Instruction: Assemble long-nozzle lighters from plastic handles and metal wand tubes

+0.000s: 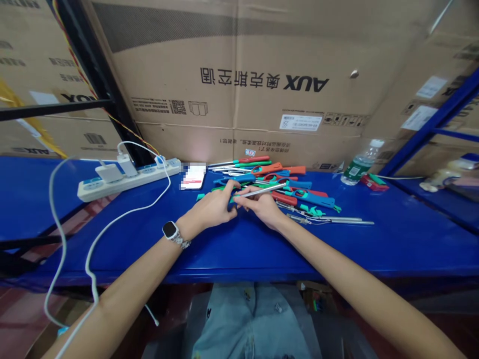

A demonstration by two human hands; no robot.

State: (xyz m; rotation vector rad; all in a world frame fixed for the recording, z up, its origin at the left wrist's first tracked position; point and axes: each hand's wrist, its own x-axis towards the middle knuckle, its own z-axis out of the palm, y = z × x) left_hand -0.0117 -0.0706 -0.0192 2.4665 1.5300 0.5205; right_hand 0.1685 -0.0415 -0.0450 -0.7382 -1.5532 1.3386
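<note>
Both hands meet over the blue table [224, 249], at the near edge of a pile of red, orange, blue and green long-necked lighters [316, 198]. My right hand [264, 207] is closed around a thin silver tube [265, 189], which points up and to the right. Beside its lower left end, my left hand [217, 203] has its fingers curled round a small green part, mostly hidden by the fingers. Several loose silver tubes with thin wires [348, 220] lie right of the hands, near small green pieces [312, 210].
A white power strip [140, 177] with plugs and white cables stands at the left. Near it lies a phone [193, 175]. At the right are a plastic bottle [361, 164] and a small red box [374, 184]. Large cardboard [232, 45] stands behind the table.
</note>
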